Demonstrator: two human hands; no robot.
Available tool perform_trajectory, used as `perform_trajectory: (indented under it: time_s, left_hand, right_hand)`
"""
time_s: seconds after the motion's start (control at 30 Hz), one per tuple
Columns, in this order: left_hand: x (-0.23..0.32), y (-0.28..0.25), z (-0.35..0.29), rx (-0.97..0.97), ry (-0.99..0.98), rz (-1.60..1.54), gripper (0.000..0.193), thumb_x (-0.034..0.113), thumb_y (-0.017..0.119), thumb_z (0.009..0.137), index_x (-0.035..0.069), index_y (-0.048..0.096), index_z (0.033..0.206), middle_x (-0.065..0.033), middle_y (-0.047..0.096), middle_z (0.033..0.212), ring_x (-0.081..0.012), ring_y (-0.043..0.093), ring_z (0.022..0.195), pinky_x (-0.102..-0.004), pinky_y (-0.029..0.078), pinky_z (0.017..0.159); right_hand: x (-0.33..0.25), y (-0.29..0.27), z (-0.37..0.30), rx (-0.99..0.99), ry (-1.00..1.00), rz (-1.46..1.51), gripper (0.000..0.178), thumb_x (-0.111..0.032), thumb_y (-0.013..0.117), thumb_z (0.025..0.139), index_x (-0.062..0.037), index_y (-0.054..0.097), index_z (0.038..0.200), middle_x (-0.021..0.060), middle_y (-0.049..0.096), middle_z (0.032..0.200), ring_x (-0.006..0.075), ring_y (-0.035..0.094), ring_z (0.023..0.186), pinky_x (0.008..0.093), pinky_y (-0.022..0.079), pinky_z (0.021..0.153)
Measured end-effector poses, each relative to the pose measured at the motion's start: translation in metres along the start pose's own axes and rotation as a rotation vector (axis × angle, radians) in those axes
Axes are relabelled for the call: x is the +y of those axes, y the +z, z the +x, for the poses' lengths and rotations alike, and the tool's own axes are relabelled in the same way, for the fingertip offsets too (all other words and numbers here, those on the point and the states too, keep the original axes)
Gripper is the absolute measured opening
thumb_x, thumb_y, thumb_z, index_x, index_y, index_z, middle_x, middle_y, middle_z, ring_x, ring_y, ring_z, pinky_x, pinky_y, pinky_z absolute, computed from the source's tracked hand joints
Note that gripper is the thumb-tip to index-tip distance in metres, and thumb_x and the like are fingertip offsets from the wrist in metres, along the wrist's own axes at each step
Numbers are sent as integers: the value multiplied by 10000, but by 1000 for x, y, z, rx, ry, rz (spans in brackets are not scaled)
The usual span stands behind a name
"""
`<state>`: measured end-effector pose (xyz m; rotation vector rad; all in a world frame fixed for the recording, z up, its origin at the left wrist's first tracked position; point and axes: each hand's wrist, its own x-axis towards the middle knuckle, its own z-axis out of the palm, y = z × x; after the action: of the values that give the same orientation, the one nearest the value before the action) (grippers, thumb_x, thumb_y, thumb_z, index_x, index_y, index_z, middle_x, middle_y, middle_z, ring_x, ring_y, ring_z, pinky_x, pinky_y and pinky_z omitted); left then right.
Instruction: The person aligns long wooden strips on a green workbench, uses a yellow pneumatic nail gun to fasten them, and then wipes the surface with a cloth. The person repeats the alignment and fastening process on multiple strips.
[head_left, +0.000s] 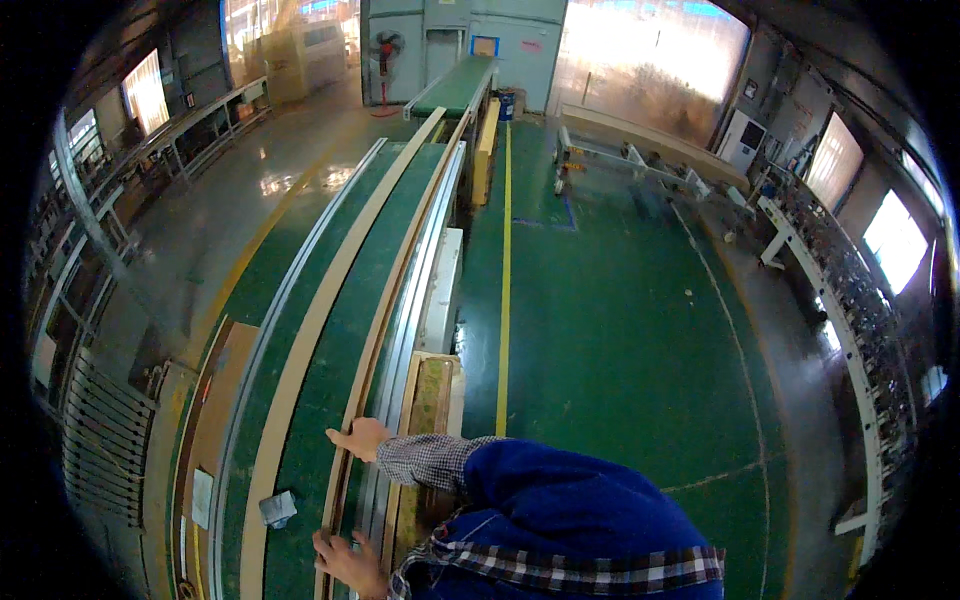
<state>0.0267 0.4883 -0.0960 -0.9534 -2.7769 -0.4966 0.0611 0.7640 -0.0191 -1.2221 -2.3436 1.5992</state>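
A long brown strip with a groove along it runs lengthwise on the green conveyor belt, at its right side. My right hand is closed over this strip, its index finger pointing out to the left. Nearer to me, my left hand has its fingers over the same strip's left edge, with the thumb on the other side. A wide tan strip lies to the left on the belt, apart from both hands. On its near part rests a small grey block-like piece.
Metal rails border the belt. A wooden tray-like ledge stands beside my right arm. Left of the belt is a brown board with a pale card. Machine frames line the right wall; a red fan stands far back.
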Motion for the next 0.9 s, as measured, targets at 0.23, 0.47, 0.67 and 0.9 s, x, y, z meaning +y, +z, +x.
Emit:
perform_trajectory:
  time_s: [0.23,0.47,0.67,0.9]
  left_hand:
    - [3,-108,-14,244,-9,221,391,452,661,796,89,605,662,-74,526,549,-232,462,493,-375,375,570]
    - [-66,-100,-51,2,-466,-72,424,358,740,678,19,512,792,-158,539,902,-293,510,815,-477,341,854]
    - [-68,-120,-81,-10,-90,215,755,453,801,525,19,559,1093,-138,594,919,-302,526,913,-490,322,909]
    - [-75,-107,-70,12,-37,96,706,463,782,558,25,532,1052,-129,533,942,-302,504,889,-413,390,785]
  right_hand:
    - [8,4,-2,-83,15,196,588,-571,549,820,-15,563,629,85,555,545,165,538,436,311,472,454]
    - [19,14,4,-52,27,348,525,-504,585,802,14,600,716,78,550,545,152,547,469,307,442,446]
    - [29,-1,-15,-224,114,298,506,-493,630,788,-21,569,616,69,533,520,138,495,415,284,385,397]
    - [38,-19,-19,-277,183,380,496,-533,623,789,-37,613,767,80,606,628,131,574,500,259,409,415]
